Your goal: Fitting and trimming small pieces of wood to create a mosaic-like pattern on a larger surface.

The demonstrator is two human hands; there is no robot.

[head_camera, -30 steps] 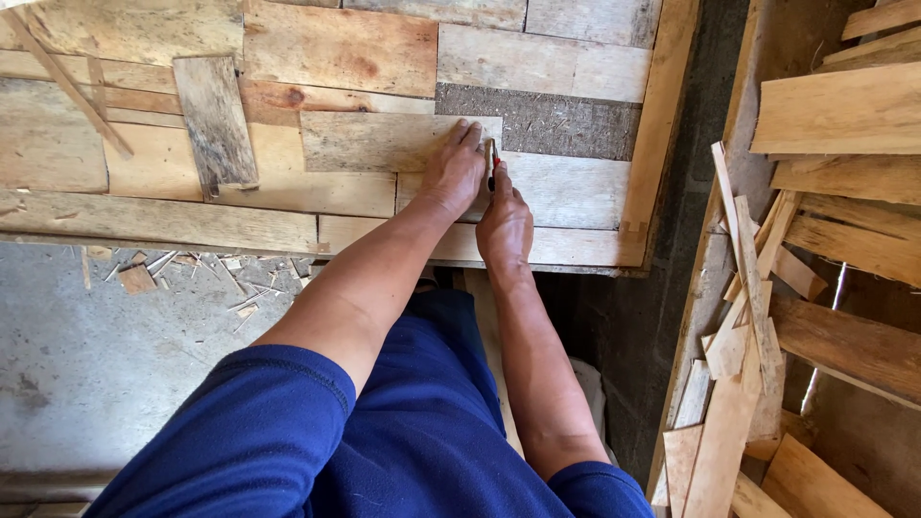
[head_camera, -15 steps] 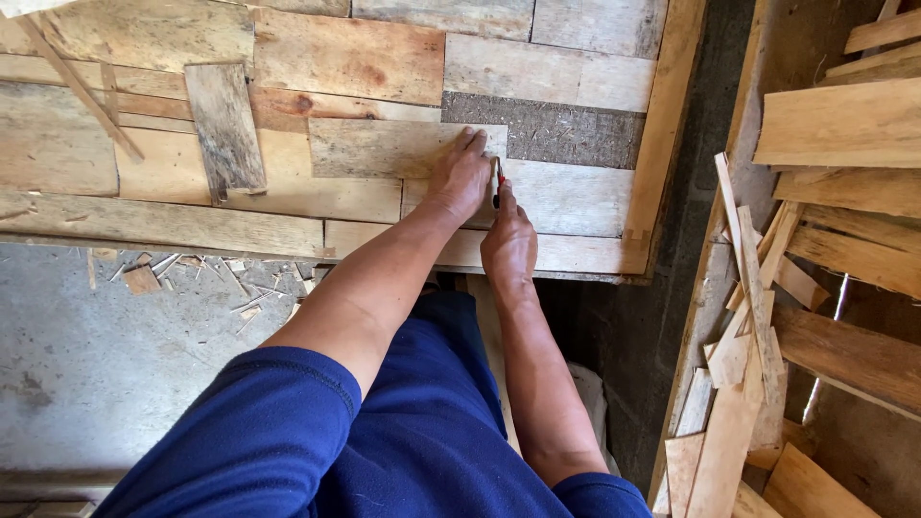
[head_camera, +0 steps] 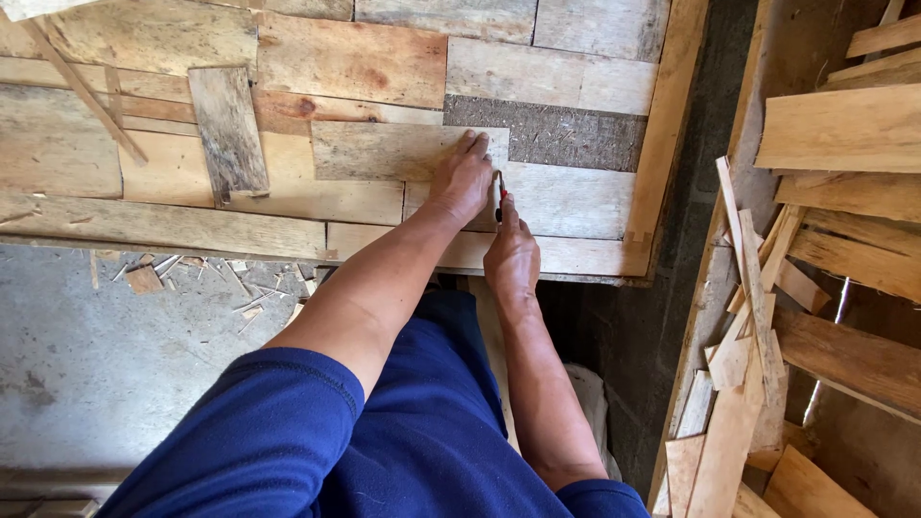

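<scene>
My left hand (head_camera: 464,178) presses flat on the right end of a loose grey wooden board (head_camera: 384,152) that lies on a panel of joined planks (head_camera: 566,201). Just to its right, my right hand (head_camera: 511,254) grips a small red-and-dark marking tool (head_camera: 500,192) with its tip against the board's right edge. Beside that edge a rough dark gap (head_camera: 556,134) shows in the panel. Both forearms reach forward from blue sleeves.
Another loose weathered board (head_camera: 228,132) lies tilted on the panel to the left, with a thin stick (head_camera: 82,91) beyond it. Wood chips (head_camera: 240,288) litter the concrete floor below. A heap of plank offcuts (head_camera: 825,240) sits on the right past the panel's frame (head_camera: 662,134).
The view has shifted slightly. My right hand with the tool has slid a little downward along the board's right edge. The left hand stays on the board.
</scene>
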